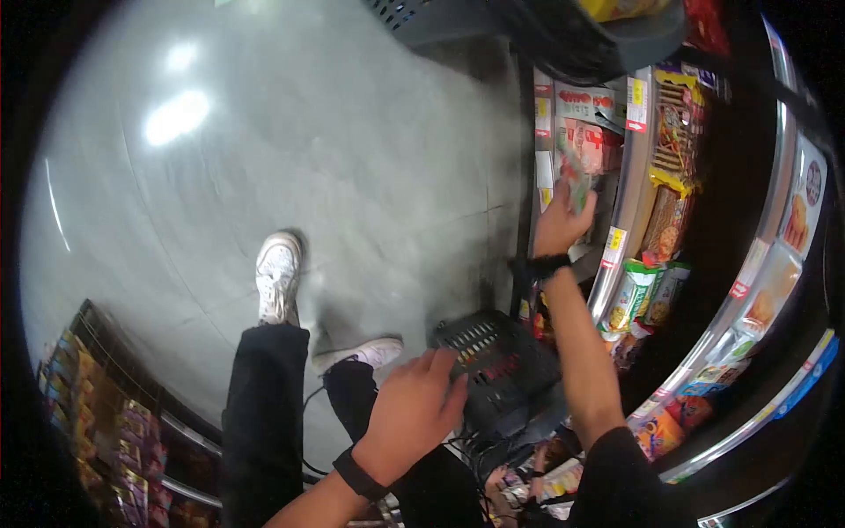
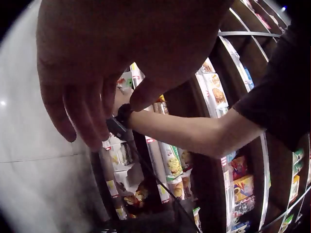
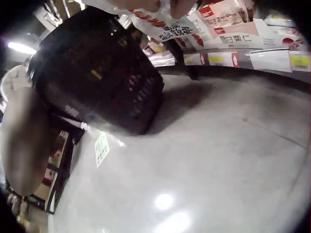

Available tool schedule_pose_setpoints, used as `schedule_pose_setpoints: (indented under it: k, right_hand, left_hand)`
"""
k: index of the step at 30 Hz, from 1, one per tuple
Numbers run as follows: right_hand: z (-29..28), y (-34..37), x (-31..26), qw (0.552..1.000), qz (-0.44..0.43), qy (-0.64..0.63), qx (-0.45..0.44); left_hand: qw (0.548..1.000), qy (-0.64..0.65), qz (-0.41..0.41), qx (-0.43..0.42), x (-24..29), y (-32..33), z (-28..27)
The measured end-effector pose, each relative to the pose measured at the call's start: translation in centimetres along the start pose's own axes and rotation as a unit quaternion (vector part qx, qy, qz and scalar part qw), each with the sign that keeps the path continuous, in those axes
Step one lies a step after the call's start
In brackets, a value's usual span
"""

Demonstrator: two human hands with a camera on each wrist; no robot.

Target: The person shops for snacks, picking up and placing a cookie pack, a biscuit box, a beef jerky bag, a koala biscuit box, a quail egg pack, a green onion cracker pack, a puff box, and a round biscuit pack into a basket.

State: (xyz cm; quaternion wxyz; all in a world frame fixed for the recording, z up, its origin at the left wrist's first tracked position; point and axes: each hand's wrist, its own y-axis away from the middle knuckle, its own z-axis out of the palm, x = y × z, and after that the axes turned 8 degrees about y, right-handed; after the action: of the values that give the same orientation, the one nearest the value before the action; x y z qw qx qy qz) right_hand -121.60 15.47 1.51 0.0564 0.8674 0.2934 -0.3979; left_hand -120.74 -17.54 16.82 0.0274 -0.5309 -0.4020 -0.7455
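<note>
In the head view my right hand (image 1: 563,224) reaches into the lowest shelf and pinches a snack packet (image 1: 576,185), blurred there. The right wrist view shows this packet (image 3: 158,22) as white, with red pictures and black lettering, under the fingertips at the top edge. Pink-and-white packets (image 1: 591,145) lie on the shelf just beyond it. Lower in the head view, my left hand (image 1: 418,400) hangs with loosely bent fingers and nothing in them, overlapping a black shopping basket (image 1: 493,343). From the left wrist, the same hand (image 2: 126,48) looks dark against the shelves.
Shelves with price-tag rails (image 1: 616,238) line the right side, stocked with biscuit packs (image 1: 669,224) and green-and-white bags (image 1: 634,295). Another dark basket (image 1: 563,35) juts in at the top. A rack of packets (image 1: 132,440) stands lower left, across the grey floor (image 1: 396,176).
</note>
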Motion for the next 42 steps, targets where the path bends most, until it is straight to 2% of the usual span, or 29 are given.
schedule_pose_setpoints:
  k: [1, 3, 6, 9, 12, 13, 16, 17, 20, 26, 27, 30, 34, 40, 42]
  right_hand:
    - [0.3, -1.9, 0.7, 1.000, 0.025, 0.006, 0.009]
    - [1.0, -4.6, -0.9, 0.997, -0.036, 0.056, 0.029]
    - [2.3, -8.3, -0.7, 0.993, -0.089, 0.052, 0.055]
    - [2.7, -12.6, 1.2, 0.985, -0.107, 0.100, 0.089]
    - [3.3, -14.3, 0.6, 0.973, -0.182, 0.119, 0.072]
    - [3.0, -14.0, -0.1, 0.958, -0.166, 0.231, 0.047]
    - [3.2, -13.6, -1.0, 0.935, -0.203, 0.281, 0.069]
    - [2.9, -13.3, -1.3, 0.951, -0.163, 0.256, 0.056]
    - [2.1, -13.5, -1.0, 0.953, -0.176, 0.238, 0.061]
    - [2.2, -14.0, -1.5, 0.947, -0.141, 0.284, 0.045]
    - [2.3, -13.9, -2.1, 0.935, -0.106, 0.337, 0.031]
    - [1.5, -13.9, -1.5, 0.887, -0.274, 0.370, -0.026]
    - [1.0, -14.7, -1.6, 0.884, -0.213, 0.411, -0.062]
    - [4.2, -19.0, 2.3, 0.938, -0.094, 0.333, -0.018]
    - [4.4, -19.3, 1.8, 0.960, 0.069, 0.260, -0.077]
  left_hand:
    - [1.000, 0.012, 0.005, 0.008, 0.0, 0.0, -0.1]
    - [0.999, 0.030, 0.017, 0.021, 0.2, 0.0, -0.4]
    - [0.999, 0.023, 0.011, 0.041, 0.1, -0.2, -1.0]
    - [0.998, 0.012, 0.005, 0.053, 0.3, -0.4, -1.2]
    - [0.999, 0.030, 0.003, 0.034, 1.2, -0.6, -1.1]
    - [0.999, 0.029, 0.004, 0.032, 1.3, -0.6, -1.0]
    - [0.999, 0.021, 0.004, 0.026, 1.4, -0.6, -1.1]
    - [0.999, 0.019, 0.004, 0.026, 1.4, -0.7, -1.0]
    - [1.000, 0.021, 0.001, 0.015, 1.6, -0.7, -0.7]
    - [1.000, -0.006, 0.000, 0.009, 1.2, -0.7, -0.4]
    - [1.000, -0.012, -0.002, 0.007, 1.1, -0.7, -0.4]
    - [1.000, -0.011, -0.006, 0.001, 1.0, -0.5, 0.0]
    - [1.000, -0.019, -0.011, -0.016, 0.9, -0.3, 0.2]
    - [1.000, -0.008, -0.004, -0.013, 0.4, -0.1, 0.3]
    - [1.000, -0.004, -0.013, -0.015, 0.6, -0.1, 0.1]
